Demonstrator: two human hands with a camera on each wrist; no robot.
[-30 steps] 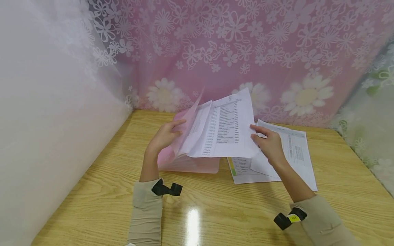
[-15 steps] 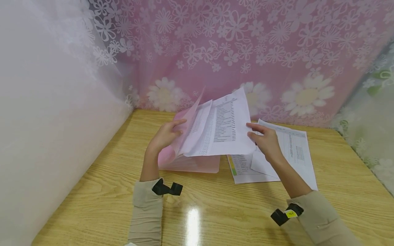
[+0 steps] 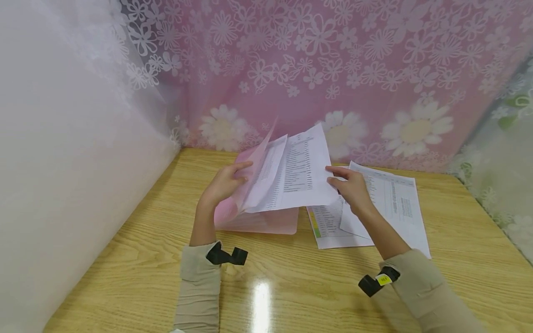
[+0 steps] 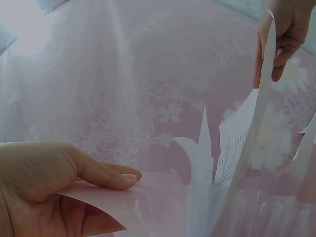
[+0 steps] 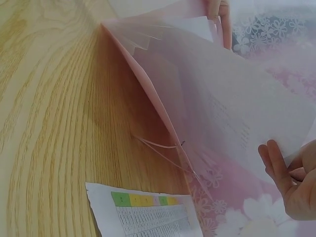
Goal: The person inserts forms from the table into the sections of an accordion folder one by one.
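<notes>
My left hand (image 3: pixel 224 185) pinches the raised cover of a pink expanding file folder (image 3: pixel 266 224), thumb above and fingers beneath in the left wrist view. By its right edge, a printed sheet of paper (image 3: pixel 306 180) is pinched between the thumb and fingers of my right hand (image 3: pixel 351 187). That sheet slants down into the folder, its lower left end among the pockets. Another white paper (image 3: pixel 270 162) stands inside the folder, next to the cover. Pleated dividers (image 5: pixel 143 37) and a thin elastic cord (image 5: pixel 158 144) on the folder show in the right wrist view.
Loose printed papers (image 3: pixel 401 203) lie overlapping to the right of the folder, one with coloured header cells (image 5: pixel 143 200). The wooden table (image 3: pixel 291 282) meets a pink flowered curtain (image 3: pixel 291 69) at the back. A white sheet wall (image 3: pixel 83 138) borders the left side.
My right hand has moved left toward the folder with the printed sheet, and the sheet's top edge has dropped a little. The left hand and the folder cover have stayed in place.
</notes>
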